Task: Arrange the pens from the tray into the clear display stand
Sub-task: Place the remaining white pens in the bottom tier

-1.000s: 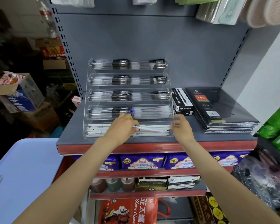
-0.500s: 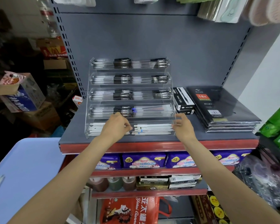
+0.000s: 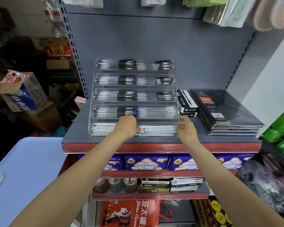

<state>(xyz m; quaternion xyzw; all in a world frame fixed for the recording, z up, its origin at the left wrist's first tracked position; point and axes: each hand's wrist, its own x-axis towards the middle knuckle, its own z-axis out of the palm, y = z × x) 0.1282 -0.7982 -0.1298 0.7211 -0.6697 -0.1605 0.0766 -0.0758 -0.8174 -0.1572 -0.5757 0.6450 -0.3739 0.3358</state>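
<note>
You're tidying white pens [image 3: 157, 131] in the stand [image 3: 176, 99] bottom row: left hand [image 3: 127, 126] fingers curled over them, right hand [image 3: 185, 128] fingers relaxed, steadying. Next, probably grab more from the tray [image 3: 28, 169].

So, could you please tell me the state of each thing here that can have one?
Display stand: upright, all five tiers holding pens.
White pens: lying flat in the bottom tier.
Left hand: fingers on the white pens.
Right hand: at the stand's right edge.
</note>
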